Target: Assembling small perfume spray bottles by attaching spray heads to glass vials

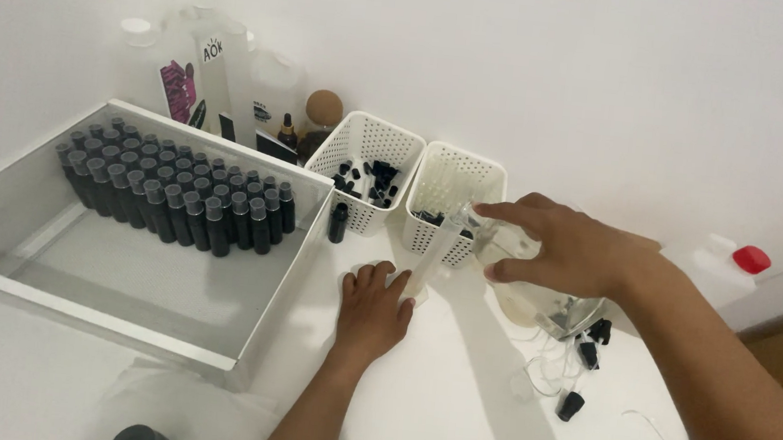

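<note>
Left hand (371,309) flat on white table (449,417), fingers loosely curled round base of clear tube (436,250), just right of white tray (236,344). Tube translucent, slim, long axis tilted: base near, top pointing up and away toward right basket (455,202). Right hand (570,252) right of tray, pinching tube's top; clear container (546,307) beneath palm. Behind, left basket (368,165) with black caps. Rows of dark vials (174,194) at tray's far end.
</note>
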